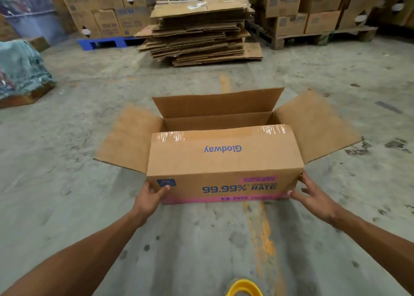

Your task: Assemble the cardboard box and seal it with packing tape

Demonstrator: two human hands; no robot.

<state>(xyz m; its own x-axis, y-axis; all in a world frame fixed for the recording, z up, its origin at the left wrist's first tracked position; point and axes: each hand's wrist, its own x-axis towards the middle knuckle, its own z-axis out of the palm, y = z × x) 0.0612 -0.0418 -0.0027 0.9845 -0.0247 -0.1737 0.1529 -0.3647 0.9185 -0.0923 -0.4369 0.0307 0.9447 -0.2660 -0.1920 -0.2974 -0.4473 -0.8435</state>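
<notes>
At the far left we see a bundle wrapped in teal cloth [21,70] sitting on the concrete floor [67,138], and behind it a blue pallet [100,42] carrying printed cartons [105,11]. Moving inward, our left hand [150,197] grips the near left corner of the cardboard box [224,168]: the thumb lies across the front panel and the fingers wrap round the side.

The box stands on the floor in the middle of the view, its top open. Its left flap [127,138] is spread outward, the far flap [215,103] stands up, and the near flap is folded down toward us, showing upside-down blue print. Clear packing tape [172,136] glints at both ends of that fold. The front panel carries blue lettering and a pink band along its lower edge.

Beyond the box, well apart from it, a stack of flattened cardboard [201,33] lies on the floor. At the bottom edge of the view, just right of centre, a yellow ring [244,288] pokes into the picture; we cannot tell what it is.

The right flap [318,125] is spread outward too. Our right hand [313,197] rests against the near right corner of the box with fingers spread and nearly straight, pinching nothing. At the far right, more cartons sit on a wooden pallet [318,38].
</notes>
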